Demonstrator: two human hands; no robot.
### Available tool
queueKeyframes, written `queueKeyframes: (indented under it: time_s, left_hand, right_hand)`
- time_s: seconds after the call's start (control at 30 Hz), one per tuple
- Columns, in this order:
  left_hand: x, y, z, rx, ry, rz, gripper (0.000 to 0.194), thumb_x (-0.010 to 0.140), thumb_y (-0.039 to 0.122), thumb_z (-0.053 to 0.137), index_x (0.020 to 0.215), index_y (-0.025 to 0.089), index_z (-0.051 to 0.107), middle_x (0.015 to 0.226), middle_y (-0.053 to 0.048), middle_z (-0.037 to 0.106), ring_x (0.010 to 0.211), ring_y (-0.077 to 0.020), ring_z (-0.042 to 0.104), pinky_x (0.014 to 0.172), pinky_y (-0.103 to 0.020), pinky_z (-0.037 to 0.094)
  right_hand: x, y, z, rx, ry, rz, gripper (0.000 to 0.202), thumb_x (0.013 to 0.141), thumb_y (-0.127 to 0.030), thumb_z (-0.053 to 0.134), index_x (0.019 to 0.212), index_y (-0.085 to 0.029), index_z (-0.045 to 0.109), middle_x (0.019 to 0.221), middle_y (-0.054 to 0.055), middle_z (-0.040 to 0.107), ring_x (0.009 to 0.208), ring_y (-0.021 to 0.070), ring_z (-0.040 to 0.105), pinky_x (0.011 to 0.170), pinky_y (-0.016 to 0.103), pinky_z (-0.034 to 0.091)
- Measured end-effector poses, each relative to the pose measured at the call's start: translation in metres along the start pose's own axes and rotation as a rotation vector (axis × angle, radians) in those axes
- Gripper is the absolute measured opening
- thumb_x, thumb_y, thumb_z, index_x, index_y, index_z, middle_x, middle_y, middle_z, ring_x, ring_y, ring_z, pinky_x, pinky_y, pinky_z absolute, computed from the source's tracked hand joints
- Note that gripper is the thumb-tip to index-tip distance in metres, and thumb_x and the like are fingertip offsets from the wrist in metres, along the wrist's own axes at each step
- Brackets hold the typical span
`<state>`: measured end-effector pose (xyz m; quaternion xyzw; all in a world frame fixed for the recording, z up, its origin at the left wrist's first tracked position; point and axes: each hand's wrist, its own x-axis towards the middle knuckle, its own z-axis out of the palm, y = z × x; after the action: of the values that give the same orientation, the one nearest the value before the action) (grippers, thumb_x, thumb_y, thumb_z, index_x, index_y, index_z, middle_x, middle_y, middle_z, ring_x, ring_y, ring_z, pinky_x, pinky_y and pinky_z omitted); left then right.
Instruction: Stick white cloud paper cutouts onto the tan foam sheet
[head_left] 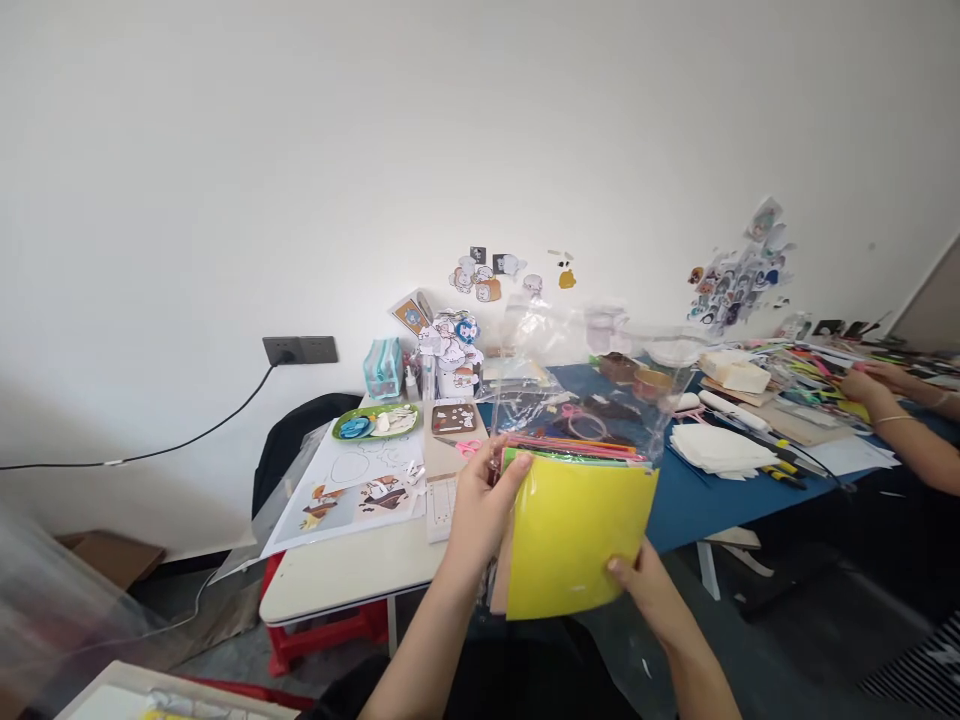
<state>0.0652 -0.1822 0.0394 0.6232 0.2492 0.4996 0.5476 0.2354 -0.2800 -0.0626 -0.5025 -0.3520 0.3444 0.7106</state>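
Head view: a white wall (480,130) fills the upper half, with cartoon stickers (487,275) stuck low on it and a socket (300,350) to the left of them, a black cable trailing from it. Below the stickers stands a long worktop (352,565), white at its left end and covered in blue (690,500) to the right, crowded with craft clutter. Left of the blue cover lie printed sheets (352,490) and a green tray (375,422). On the blue cover sits a stack of white paper (716,447). At the far right another person's hand (862,385) rests on the worktop.

Held up in front of the worktop's near edge is a clear bag (592,400) of coloured paper, a glossy yellow sheet (577,540) facing the camera, pink and green edges showing above it. The left hand (484,505) grips the bag's left side, thumb over the yellow sheet's top corner. The right hand (652,590) pinches its lower right corner.
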Motion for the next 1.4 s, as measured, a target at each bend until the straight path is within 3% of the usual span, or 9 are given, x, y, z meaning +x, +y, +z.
queueKeyframes:
  time_s: [0.13,0.33,0.47,0.63,0.8,0.93,1.03,1.17,1.4]
  left_hand:
    - [0.005,-0.015,0.001,-0.031,-0.077,-0.018,0.045,0.083,0.045,0.056,0.120,0.020,0.050,0.127,-0.010,0.058,0.118,-0.0253,0.053,0.097,-0.037,0.044]
    - [-0.003,-0.053,-0.026,0.007,-0.101,-0.027,0.078,0.066,0.056,0.070,0.128,0.021,0.039,0.136,-0.018,0.048,0.125,-0.0305,0.047,0.105,-0.048,0.035]
    - [-0.030,-0.076,-0.015,-0.137,-0.189,-0.042,0.095,0.050,0.054,0.081,0.130,0.022,0.041,0.132,-0.015,0.053,0.121,-0.0326,0.050,0.100,-0.048,0.042]
    - [-0.052,-0.072,0.007,-0.022,-0.009,-0.089,0.054,0.060,0.041,0.079,0.104,0.015,0.062,0.105,-0.012,0.070,0.102,-0.0309,0.064,0.091,-0.045,0.051]
    - [-0.042,-0.061,-0.016,0.145,0.015,0.214,0.046,0.062,0.027,0.077,0.105,0.020,0.062,0.111,-0.010,0.068,0.104,-0.0290,0.064,0.091,-0.040,0.050]
    - [-0.036,-0.060,-0.036,0.261,0.037,0.372,0.039,0.068,0.017,0.072,0.105,0.023,0.061,0.119,-0.007,0.065,0.114,-0.0262,0.058,0.101,-0.040,0.043]
    - [-0.036,-0.061,-0.043,0.279,0.035,0.414,0.041,0.069,0.015,0.071,0.107,0.024,0.060,0.120,-0.006,0.065,0.116,-0.0249,0.057,0.103,-0.039,0.041]
    - [-0.039,-0.059,-0.051,0.286,0.045,0.427,0.040,0.069,0.014,0.070,0.106,0.025,0.060,0.119,-0.005,0.065,0.116,-0.0243,0.057,0.103,-0.038,0.042]
    - [-0.044,-0.055,-0.069,0.263,0.019,0.280,0.041,0.066,0.018,0.074,0.105,0.022,0.059,0.119,-0.007,0.065,0.115,-0.0262,0.058,0.098,-0.036,0.046]
  right_hand:
    - [-0.009,0.005,0.010,0.089,0.015,0.136,0.069,0.057,-0.054,0.078,0.115,-0.021,0.063,0.108,0.013,0.068,0.099,0.0354,0.063,0.082,0.047,0.053]
    - [0.000,0.012,0.001,0.253,0.247,0.030,0.083,0.063,-0.047,0.077,0.137,-0.034,0.041,0.122,0.005,0.062,0.115,0.0297,0.055,0.091,0.046,0.049]
    - [-0.002,0.026,0.004,0.342,0.158,0.003,0.082,0.065,-0.051,0.075,0.137,-0.037,0.039,0.125,0.005,0.060,0.116,0.0278,0.055,0.094,0.046,0.047]
    - [0.002,0.036,0.010,0.224,0.027,-0.002,0.063,0.068,-0.060,0.068,0.118,-0.024,0.059,0.115,0.010,0.065,0.108,0.0286,0.059,0.093,0.045,0.046]
    - [0.010,-0.007,-0.015,-0.041,0.368,-0.227,0.041,0.078,-0.044,0.065,0.113,-0.024,0.059,0.119,0.008,0.061,0.105,0.0246,0.059,0.091,0.043,0.046]
    - [0.007,-0.069,-0.034,-0.143,0.592,-0.636,0.035,0.079,-0.028,0.063,0.114,-0.020,0.060,0.117,0.008,0.060,0.110,0.0245,0.056,0.096,0.047,0.041]
    - [0.018,-0.111,-0.039,-0.195,0.644,-0.883,0.032,0.078,-0.021,0.061,0.111,-0.020,0.063,0.114,0.006,0.062,0.113,0.0241,0.055,0.099,0.047,0.039]
    - [0.052,-0.145,-0.050,-0.235,0.435,-0.874,0.016,0.079,-0.024,0.057,0.089,-0.022,0.069,0.099,0.006,0.067,0.106,0.0269,0.059,0.097,0.045,0.041]
    - [0.084,-0.163,-0.068,-0.419,-0.345,-0.285,0.028,0.080,-0.046,0.057,0.075,-0.023,0.072,0.082,0.008,0.070,0.086,0.0276,0.065,0.075,0.039,0.052]
